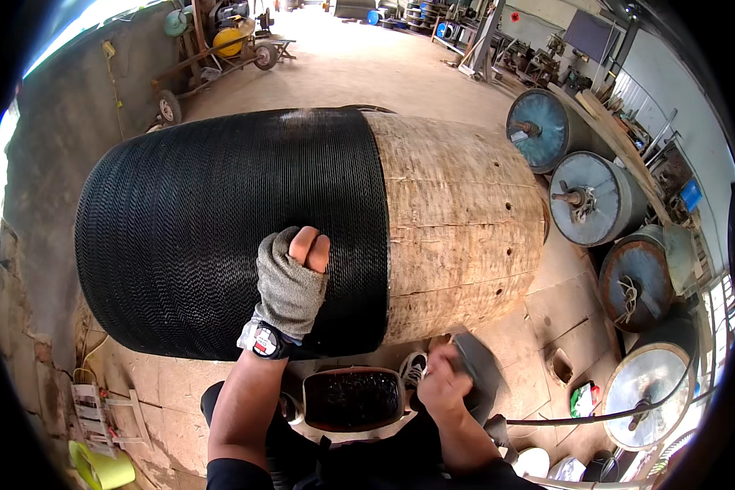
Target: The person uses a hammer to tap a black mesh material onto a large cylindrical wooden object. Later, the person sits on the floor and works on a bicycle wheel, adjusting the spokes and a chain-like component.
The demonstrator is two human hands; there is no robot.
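A large barrel-shaped wooden drum [457, 233] lies sideways before me. Tight rows of black ridged cord or strip [188, 220] cover its left and middle parts. My left hand [294, 273], in a grey glove with bare fingertips showing, rests on this black layer near its right edge. Its fingers are curled, and whatever is in them is hidden. Below the drum's wooden part is my bare right hand [445, 380], smeared by motion. Beside it is a blurred dark grey shape [482, 367] that I cannot identify. A tub [354, 400] of dark, shiny contents stands between my feet.
Several metal-ended rollers [580, 198] line the right side, with a long plank [616, 151] above them. A black hose or rod [563, 421] crosses at lower right. A small slatted wooden stool [94, 416] stands at lower left. A wheeled cart [220, 61] is at far left.
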